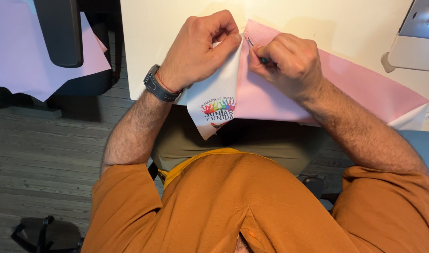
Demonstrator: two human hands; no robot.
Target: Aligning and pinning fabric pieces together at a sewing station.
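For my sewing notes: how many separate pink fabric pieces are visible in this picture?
2. One pink fabric lies on the white table, under the left hand and right hand. Another pink piece lies at the upper left. More may be hidden.

One head-worn camera looks steeply down, close over the white table (153, 28) edge

Loose shirt (233, 206) of rust-orange cloth, softly creased, with sleeves (125, 206) pushed up past the elbows. Mustard-yellow edge (196, 161) at the shirt's hem, above olive-khaki trousers (252, 145). One small orange button (251, 234) on the placket. Bare, hairy forearms. On the left wrist, a dark grey watch (159, 85) with a ridged strap, and beside it a thin red cord (166, 84). No rings on left hand (198, 49) or right hand (289, 63).
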